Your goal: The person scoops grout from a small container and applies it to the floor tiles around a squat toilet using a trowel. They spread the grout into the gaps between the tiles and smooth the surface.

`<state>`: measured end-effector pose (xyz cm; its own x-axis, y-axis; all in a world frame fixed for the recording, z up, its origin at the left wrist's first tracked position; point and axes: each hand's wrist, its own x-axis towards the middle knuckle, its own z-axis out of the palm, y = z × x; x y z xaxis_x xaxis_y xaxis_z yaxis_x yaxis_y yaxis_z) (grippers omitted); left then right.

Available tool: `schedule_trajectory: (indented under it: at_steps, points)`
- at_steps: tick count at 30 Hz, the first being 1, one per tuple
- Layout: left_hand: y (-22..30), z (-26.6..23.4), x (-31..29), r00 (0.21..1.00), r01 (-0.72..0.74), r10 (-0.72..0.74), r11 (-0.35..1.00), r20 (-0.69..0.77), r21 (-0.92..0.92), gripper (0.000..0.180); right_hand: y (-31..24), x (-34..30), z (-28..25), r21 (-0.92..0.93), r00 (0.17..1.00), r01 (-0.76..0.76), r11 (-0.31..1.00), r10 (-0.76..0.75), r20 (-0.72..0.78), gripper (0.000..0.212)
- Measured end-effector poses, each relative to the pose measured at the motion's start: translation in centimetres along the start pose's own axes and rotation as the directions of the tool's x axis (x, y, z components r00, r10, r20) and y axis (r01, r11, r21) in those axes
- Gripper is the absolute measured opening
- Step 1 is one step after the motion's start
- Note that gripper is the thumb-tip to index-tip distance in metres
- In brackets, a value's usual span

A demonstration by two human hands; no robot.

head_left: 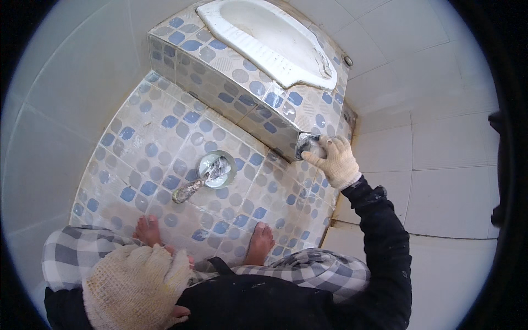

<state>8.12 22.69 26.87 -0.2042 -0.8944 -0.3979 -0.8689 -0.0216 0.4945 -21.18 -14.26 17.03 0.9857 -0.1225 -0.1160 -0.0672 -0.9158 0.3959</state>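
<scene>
My right hand point(336, 162), in a cream knitted glove, reaches out to the right front corner of the tiled step point(242, 102). Its fingers are closed on a dark grey pad smeared with white point(308, 146), pressed against the step's corner; the pad's exact kind is unclear. My left hand point(135, 286), gloved the same way, is low at the left over my checked trouser leg. Its fingers are mostly hidden, so their closure cannot be told. Between the step and my feet stands a small round bowl point(231, 177) with whitish contents. A brush-like tool point(190, 190) with a dirty handle leans across its rim.
A white squat toilet point(280, 47) is set into the step. Pale tiled walls rise at left point(60, 126) and right point(440, 143). My bare feet point(261, 242) stand on the patterned floor point(148, 170). A small round metal fitting point(348, 61) sits beside the toilet.
</scene>
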Motion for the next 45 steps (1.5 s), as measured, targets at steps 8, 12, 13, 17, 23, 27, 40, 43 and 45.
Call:
schedule_trajectory:
  at_steps: [8, 12, 13, 17, 23, 27, 40, 43, 45]
  points:
    - [-0.6, 0.6, 0.4, 0.996, 0.068, -0.07, 0.997, -0.058, -0.033, 0.071, 2.8, 0.1, 2.5, 0.622, 0.643, -0.645, 0.445, 0.755, 0.127, 0.034]
    - [-0.7, 1.4, 0.6, 0.996, 0.052, -0.052, 0.999, -0.077, -0.002, 0.072, 8.3, -2.0, -2.0, 0.024, 0.705, -0.671, 0.741, 0.648, -0.289, 0.042]
    - [-0.8, 1.5, 0.6, 0.996, 0.054, -0.053, 0.999, -0.069, 0.004, 0.072, 8.4, -2.6, -2.9, -0.191, 0.749, -0.652, 0.734, 0.584, -0.315, 0.044]
    - [-1.4, 1.7, 0.7, 0.991, 0.029, -0.023, 0.999, -0.131, 0.042, 0.071, 4.7, -1.9, -4.3, -0.137, 0.858, -0.447, 0.884, 0.38, -0.346, 0.051]
    - [-1.5, 2.9, 0.2, 0.994, 0.086, -0.085, 0.996, -0.064, 0.013, 0.068, -3.6, 2.6, -3.7, 0.414, 0.941, -0.286, 0.864, 0.171, 0.293, 0.05]
    - [-1.6, 3.1, -0.2, 0.998, 0.047, -0.048, 0.999, -0.049, -0.018, 0.068, -7.1, 2.1, -2.9, 0.322, 0.857, -0.229, 0.919, 0.033, 0.514, 0.051]
    - [-4.5, 1.7, -1.5, 0.982, -0.113, 0.09, 0.984, -0.165, -0.137, 0.066, -11.0, 0.3, 3.2, 0.689, 0.416, -0.616, -0.383, 0.584, 0.697, 0.05]
    - [-4.7, 0.8, -0.6, 0.95, -0.164, 0.127, 0.98, -0.285, -0.111, 0.051, -14.2, 0.3, 6.8, 0.547, 0.161, 0.079, -0.834, 0.552, 0.818, 0.036]
    - [-4.4, 1.1, 1.2, 0.86, -0.207, 0.243, 0.97, -0.448, 0.128, 0.069, -15.4, 1.1, 8.2, 0.394, 0.075, 0.557, -0.731, 0.517, 0.853, 0.031]
